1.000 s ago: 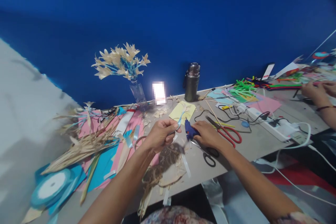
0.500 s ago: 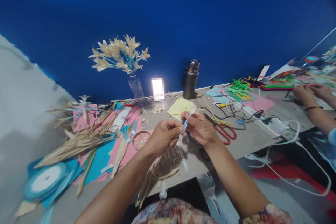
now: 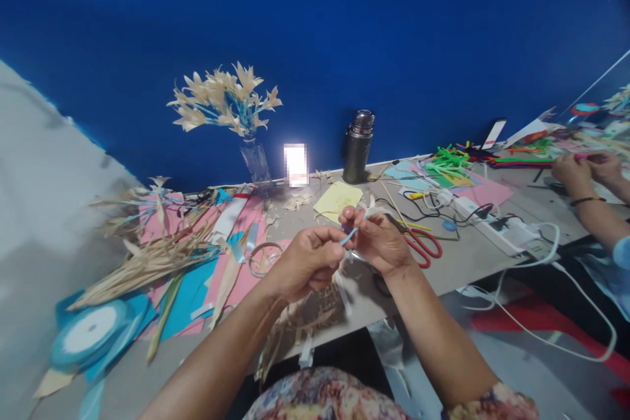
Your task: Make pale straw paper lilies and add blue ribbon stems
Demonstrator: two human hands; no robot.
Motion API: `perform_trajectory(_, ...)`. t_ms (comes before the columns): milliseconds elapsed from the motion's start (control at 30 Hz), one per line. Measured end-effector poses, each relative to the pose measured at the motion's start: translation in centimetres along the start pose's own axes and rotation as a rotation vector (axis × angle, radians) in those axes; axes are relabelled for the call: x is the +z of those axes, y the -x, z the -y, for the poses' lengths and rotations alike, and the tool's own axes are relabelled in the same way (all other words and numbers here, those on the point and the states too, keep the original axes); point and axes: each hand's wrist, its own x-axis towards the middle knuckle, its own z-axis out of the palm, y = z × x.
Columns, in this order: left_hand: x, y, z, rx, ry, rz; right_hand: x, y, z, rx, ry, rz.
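Observation:
My left hand is closed in a pinch on one end of a narrow light-blue ribbon strip. The strip runs across to my right hand, whose fingers are closed around the base of a pale, dried-leaf flower. The flower's petals stick out above my right fingers; its stem is mostly hidden. Just beyond my right hand lie red-handled scissors, partly covered by it. A yellow paper sheet is on the table behind both hands.
A ribbon spool, dried leaves and pink paper spread leftward. A vase of pale flowers and a dark flask stand by the blue wall. Rightward are a power strip, cables and a co-worker's hands.
The flower has turned in my right hand and its petals now point more to the right. The blue strip is stretched straighter between my hands. My left hand has shifted slightly.

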Motion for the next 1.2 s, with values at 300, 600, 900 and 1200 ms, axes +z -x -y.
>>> perform_trajectory(300,0.7,0.7,0.5,0.23,-0.383,-0.338,0.2,0.1,0.2,-0.016,0.032,-0.002)
perform_trajectory(600,0.0,0.1,0.3,-0.069,-0.009,-0.196,-0.1,0.1,-0.4,-0.011,0.063,0.075)
perform_trajectory(900,0.4,0.5,1.6,0.282,-0.334,-0.511,0.3,0.8,-1.1,-0.008,0.091,-0.094)
perform_trajectory(1200,0.7,0.6,2.8,0.806,-1.078,-0.654,2.5,1.7,-2.1,-0.18,0.164,-0.423)
